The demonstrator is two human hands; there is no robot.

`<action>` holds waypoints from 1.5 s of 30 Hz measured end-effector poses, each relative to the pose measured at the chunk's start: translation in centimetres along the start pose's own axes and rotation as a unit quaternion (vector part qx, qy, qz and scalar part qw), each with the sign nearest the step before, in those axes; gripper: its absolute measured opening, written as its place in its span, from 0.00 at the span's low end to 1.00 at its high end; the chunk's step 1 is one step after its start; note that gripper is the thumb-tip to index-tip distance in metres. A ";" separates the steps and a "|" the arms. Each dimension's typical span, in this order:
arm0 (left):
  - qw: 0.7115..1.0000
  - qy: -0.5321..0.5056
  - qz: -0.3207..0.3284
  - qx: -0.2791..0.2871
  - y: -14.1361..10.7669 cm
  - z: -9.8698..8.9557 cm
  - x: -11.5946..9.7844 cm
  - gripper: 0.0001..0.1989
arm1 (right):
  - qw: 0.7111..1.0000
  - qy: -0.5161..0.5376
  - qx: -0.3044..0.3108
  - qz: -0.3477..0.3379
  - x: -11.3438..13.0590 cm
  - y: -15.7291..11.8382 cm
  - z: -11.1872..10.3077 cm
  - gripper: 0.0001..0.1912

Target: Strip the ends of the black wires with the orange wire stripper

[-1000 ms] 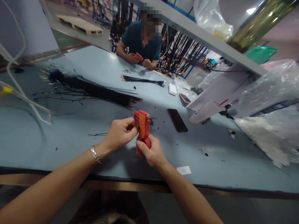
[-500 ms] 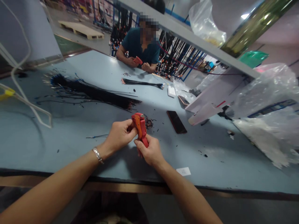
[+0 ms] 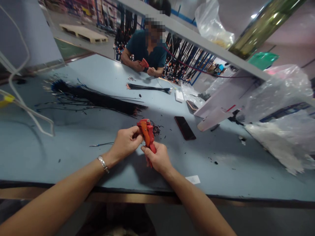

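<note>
In my right hand [image 3: 158,159] is a red and orange wire stripper [image 3: 148,132], held by its handles with the head pointing up and away. My left hand [image 3: 129,141] pinches close against the left side of the stripper's head. A thin black wire [image 3: 102,144] with a blue end sticks out to the left from behind my left hand; its other end is hidden by the fingers and the jaws. Just beyond the stripper lies a small heap of dark, coppery scraps [image 3: 156,128]. A thick bundle of black wires [image 3: 98,98] lies at the far left.
Across the table [image 3: 73,164] a co-worker [image 3: 145,49] holds a similar red tool. Near them lies a smaller wire bundle [image 3: 149,88]. A dark phone [image 3: 185,127] and a white label [image 3: 193,179] are right of my hands. Plastic bags [image 3: 278,95] crowd the right side.
The stripper has tilted slightly left and its handles look a little further apart. Both hands stay in nearly the same place. The whole view has shifted slightly.
</note>
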State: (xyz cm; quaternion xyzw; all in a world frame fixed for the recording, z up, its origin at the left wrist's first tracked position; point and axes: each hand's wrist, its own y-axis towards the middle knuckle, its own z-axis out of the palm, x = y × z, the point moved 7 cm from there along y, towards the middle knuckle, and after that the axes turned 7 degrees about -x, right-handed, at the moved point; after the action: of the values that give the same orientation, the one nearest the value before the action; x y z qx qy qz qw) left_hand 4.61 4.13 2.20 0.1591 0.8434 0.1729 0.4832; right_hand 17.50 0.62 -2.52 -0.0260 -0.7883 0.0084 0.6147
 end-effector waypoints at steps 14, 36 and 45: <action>0.999 -0.031 -0.021 0.018 0.0 0.1 0.0 0.09 | 0.968 0.211 0.089 0.105 -1.7 -0.3 0.7 0.22; 1.000 0.009 0.018 0.012 -0.5 0.2 -0.9 0.08 | 0.957 0.247 0.135 0.065 -0.8 -0.7 1.0 0.14; 0.999 0.008 0.051 0.005 -0.6 0.1 -1.6 0.07 | 0.991 0.109 0.069 0.018 -0.1 -0.7 0.2 0.16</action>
State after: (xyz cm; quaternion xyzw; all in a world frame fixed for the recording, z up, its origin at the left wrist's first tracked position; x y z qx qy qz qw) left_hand 5.39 2.86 3.11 0.2029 0.8387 0.1947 0.4665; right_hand 17.31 -0.06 -2.63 0.0013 -0.7135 0.0705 0.6971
